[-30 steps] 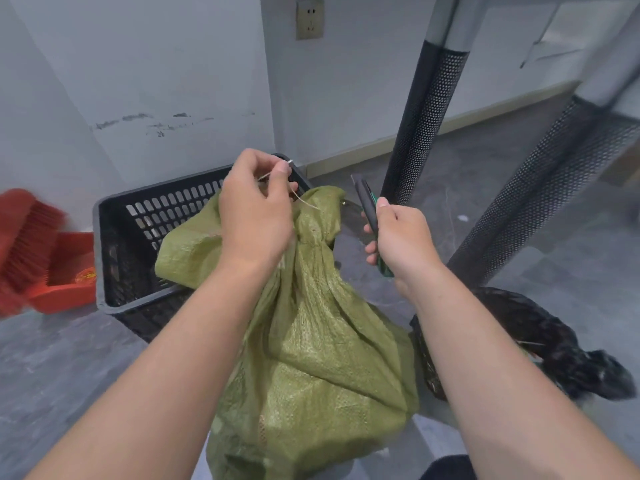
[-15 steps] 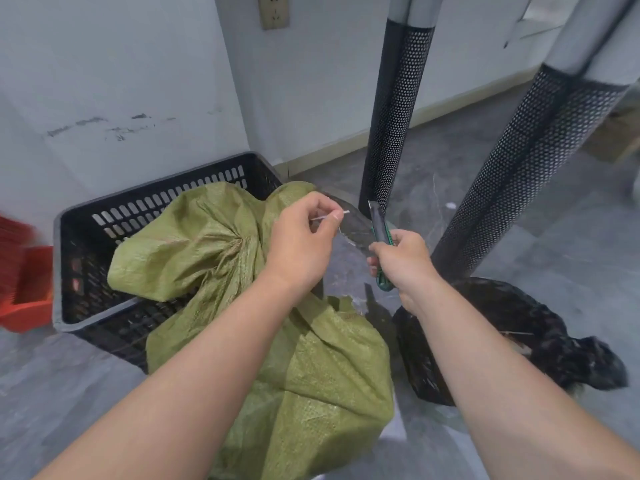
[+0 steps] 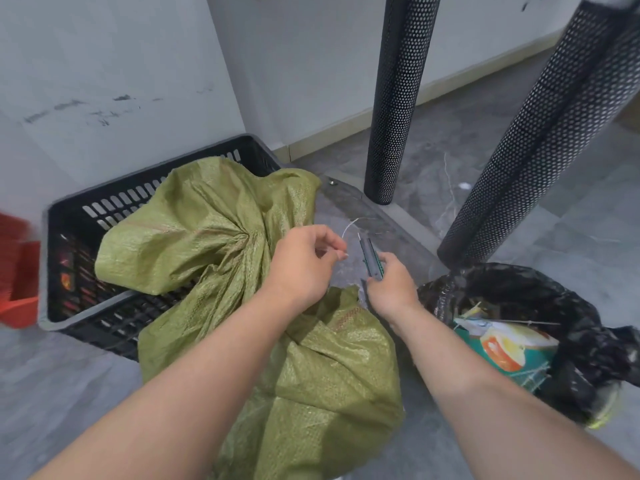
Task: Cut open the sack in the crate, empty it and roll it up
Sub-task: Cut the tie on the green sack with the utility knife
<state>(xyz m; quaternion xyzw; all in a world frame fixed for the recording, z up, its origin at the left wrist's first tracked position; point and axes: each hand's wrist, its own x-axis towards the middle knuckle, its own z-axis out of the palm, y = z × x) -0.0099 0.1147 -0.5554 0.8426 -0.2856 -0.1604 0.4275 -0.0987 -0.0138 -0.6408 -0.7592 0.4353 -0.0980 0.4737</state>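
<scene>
Flooring (image 3: pixel 62 393) is grey tile, meeting a white scuffed wall (image 3: pixel 104 64) behind. The green woven sack (image 3: pixel 207 220) is the largest item: its upper part lies inside the black slotted crate (image 3: pixel 114 202), gathered into a bunched neck near the crate's right end. The rest hangs over the crate's near rim and spreads on the floor between the person's forearms. The crate stands on the floor against the wall. Whether anything remains inside the sack cannot be told. Two black perforated posts rise from the floor to the right of the crate, one upright (image 3: pixel 398 98) near the far skirting, the other leaning (image 3: pixel 540 133) further right. A black bin bag (image 3: pixel 519 289) sits open on the floor at the foot of the leaning post, just beside the right forearm, with printed packaging (image 3: pixel 502 344) showing inside. A red plastic item (image 3: pixel 20 289), blurred, sits at the left edge beside the crate. The left hand (image 3: pixel 301 265) is held above the floor just right of the sack's neck, thumb and forefinger pinching a thin white string (image 3: pixel 349 225) that curls upward from the fingertips. The right hand (image 3: pixel 391 285), close beside it but not touching, has its fingers wrapped round a grey and green utility knife (image 3: pixel 370 258), the tip pointing away from the person, near the string.
</scene>
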